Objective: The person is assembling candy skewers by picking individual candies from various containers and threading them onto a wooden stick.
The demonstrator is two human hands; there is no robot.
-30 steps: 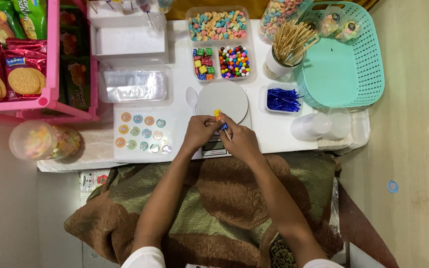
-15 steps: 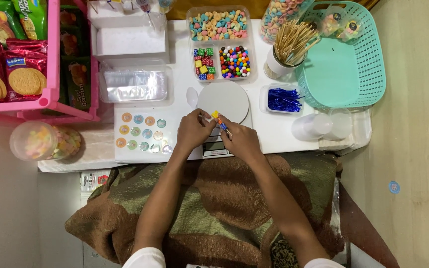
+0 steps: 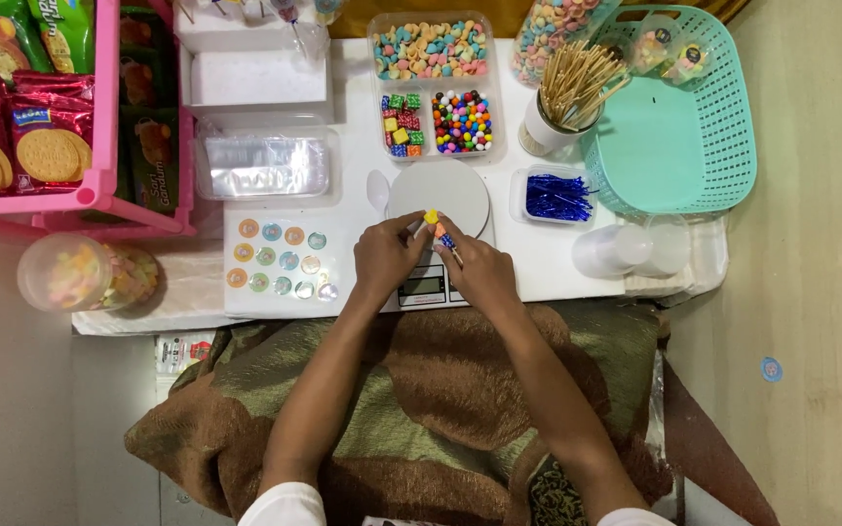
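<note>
Both hands met over the front edge of the round white scale [image 3: 438, 195], the left hand [image 3: 389, 258] pinching one end of a thin skewer [image 3: 438, 232] strung with yellow, orange and blue candies. The right hand [image 3: 477, 270] was closed on its other end. A tray of coloured candies [image 3: 438, 123] and a cup of wooden sticks [image 3: 562, 102] stood just beyond.

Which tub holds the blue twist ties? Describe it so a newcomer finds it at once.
Start at the big teal basket on the white table's right side. Just off its lower left corner, right of the round scale platform, sits the small clear tub of twist ties. Unlike the sweet-filled trays further back, it holds only thin, shiny blue strips.
</note>
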